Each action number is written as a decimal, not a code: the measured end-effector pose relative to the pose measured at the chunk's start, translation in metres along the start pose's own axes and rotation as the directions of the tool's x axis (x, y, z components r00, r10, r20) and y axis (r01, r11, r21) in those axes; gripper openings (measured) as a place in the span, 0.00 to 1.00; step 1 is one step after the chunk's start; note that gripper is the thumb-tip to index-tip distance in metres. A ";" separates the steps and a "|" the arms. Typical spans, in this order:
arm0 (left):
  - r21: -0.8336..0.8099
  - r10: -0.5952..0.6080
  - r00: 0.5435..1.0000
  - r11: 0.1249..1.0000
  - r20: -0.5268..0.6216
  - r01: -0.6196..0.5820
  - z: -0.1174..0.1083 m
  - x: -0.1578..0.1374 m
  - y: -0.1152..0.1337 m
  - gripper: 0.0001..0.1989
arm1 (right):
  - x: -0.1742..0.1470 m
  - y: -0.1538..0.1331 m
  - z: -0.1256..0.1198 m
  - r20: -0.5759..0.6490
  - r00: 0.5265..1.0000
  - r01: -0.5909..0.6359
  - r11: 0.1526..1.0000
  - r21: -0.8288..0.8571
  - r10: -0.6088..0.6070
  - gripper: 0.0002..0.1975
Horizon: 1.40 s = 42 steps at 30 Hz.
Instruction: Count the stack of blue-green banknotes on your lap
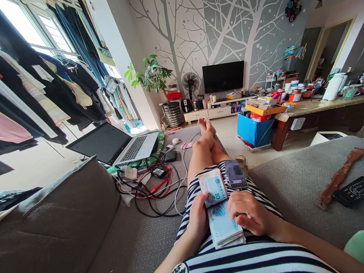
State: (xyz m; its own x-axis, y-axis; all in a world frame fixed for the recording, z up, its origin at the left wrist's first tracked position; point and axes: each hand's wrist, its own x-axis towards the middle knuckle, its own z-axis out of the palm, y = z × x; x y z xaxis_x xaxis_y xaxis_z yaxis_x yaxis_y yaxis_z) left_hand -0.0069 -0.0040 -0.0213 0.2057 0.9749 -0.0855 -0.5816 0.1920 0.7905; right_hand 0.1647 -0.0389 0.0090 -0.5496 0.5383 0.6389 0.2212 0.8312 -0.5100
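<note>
A bundle of blue-green banknotes (213,187), marked 10, rests over my lap and bends across its middle. My left hand (199,214) grips it from the left side, thumb lying on the top note. The lower half of the bundle (224,223) is a thick stack lying toward my belly. My right hand (250,212) is curled at the right edge of the notes, fingertips bent against them near the fold. A smartphone (236,176) with a lit, partly blurred screen lies on my striped clothing just beyond the right hand.
An open laptop (133,148) stands on the sofa at left, with tangled cables (159,185) and a white charger (129,173) by it. A remote control (351,191) lies at right beside a brown strip-shaped object (338,176). A blue bin (254,129) stands by a cluttered table (307,110).
</note>
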 end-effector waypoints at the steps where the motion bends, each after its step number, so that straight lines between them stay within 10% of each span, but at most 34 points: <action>1: -0.003 0.003 1.000 1.000 -0.005 -0.003 0.000 0.000 0.000 0.17 | 0.000 0.000 0.001 -0.004 1.000 -0.004 1.000 -0.009 0.004 0.19; 9: 0.000 0.008 0.999 1.000 -0.043 -0.008 0.007 -0.005 0.004 0.10 | -0.001 0.008 0.009 -0.158 0.979 -0.143 0.984 -0.104 0.126 0.12; 19: 0.009 -0.042 0.999 0.999 0.033 0.042 0.004 -0.007 0.001 0.05 | 0.002 0.017 0.014 -0.312 0.820 -0.528 0.845 -0.091 0.479 0.17; 42: 0.011 -0.030 0.999 0.999 -0.041 0.031 0.003 -0.005 0.002 0.09 | -0.004 0.010 0.013 -0.233 0.959 -0.185 0.979 -0.084 0.161 0.06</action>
State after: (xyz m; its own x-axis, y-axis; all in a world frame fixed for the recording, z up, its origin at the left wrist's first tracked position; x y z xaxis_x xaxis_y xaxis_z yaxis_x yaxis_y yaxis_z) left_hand -0.0073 -0.0088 -0.0175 0.1903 0.9725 -0.1342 -0.5667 0.2205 0.7939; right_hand 0.1582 -0.0350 -0.0062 -0.3040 0.6825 0.6647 0.3859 0.7261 -0.5691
